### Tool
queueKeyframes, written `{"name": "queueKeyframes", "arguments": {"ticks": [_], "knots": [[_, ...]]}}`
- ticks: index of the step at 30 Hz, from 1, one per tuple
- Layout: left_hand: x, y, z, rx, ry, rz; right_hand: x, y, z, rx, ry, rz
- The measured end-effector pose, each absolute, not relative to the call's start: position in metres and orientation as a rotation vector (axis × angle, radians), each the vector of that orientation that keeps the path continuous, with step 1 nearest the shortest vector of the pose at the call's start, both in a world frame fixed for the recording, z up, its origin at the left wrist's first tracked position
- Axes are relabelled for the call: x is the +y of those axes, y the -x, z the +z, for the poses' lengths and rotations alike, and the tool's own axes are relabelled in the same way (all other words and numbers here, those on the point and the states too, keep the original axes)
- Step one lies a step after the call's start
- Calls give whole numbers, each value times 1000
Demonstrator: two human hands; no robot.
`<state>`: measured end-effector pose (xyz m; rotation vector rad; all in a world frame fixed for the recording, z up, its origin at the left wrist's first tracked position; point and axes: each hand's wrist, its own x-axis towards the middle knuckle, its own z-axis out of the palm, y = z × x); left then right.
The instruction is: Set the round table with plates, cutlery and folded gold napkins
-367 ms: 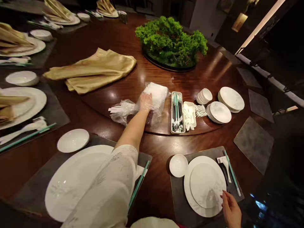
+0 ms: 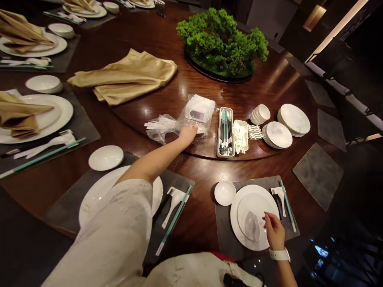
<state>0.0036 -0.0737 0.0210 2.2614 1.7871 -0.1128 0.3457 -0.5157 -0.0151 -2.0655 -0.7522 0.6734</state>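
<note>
My left hand (image 2: pixel 188 134) reaches over the table to a clear plastic bag (image 2: pixel 182 119) of white packets (image 2: pixel 200 104). Its fingers are closed at the near edge of that bag, one packet of which shows a dark printed label. Above the right side of a stacked white plate (image 2: pixel 248 217) hovers my right hand (image 2: pixel 273 229), wearing a white watch. Its thumb and fingers are drawn together, and I see nothing in them. Close to this hand lie a white spoon (image 2: pixel 281 195) and teal-ended chopsticks (image 2: pixel 287 205).
A chopstick tray (image 2: pixel 226 153), a small box of white spoons (image 2: pixel 241 135), and stacked bowls (image 2: pixel 259 114) and plates (image 2: pixel 278 135) stand right of the bag. Gold cloth (image 2: pixel 134 77) lies at left. A green miniature landscape (image 2: pixel 221 44) occupies the middle.
My left hand has drawn back from the top of the packets to the bag's near edge, uncovering the printed label. My right hand has moved up and left over the plate. The view has shifted.
</note>
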Motion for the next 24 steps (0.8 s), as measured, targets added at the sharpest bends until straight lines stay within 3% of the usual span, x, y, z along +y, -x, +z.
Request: {"name": "queueKeyframes", "arguments": {"ticks": [7,12,14,16,19,22,24], "knots": [[-173,27,95,1871,-2111,-367,-483,-300,4,-742,1774,994],[-299,14,109,1115,-2596,160,-457,-262,25,-510,1230,2016],[-344,-3,98,721,-2680,282,-458,-251,29,-481,1006,2214],[-378,-18,81,530,-2658,369,-467,-244,28,-499,906,2203],[-411,-29,52,816,-2413,579,-491,-244,20,-526,914,2078],[-438,-37,24,1146,-1751,680,-515,-253,10,-497,993,1979],[-459,-47,9,1068,-1242,566,-529,-261,4,-483,1050,1945]]}}
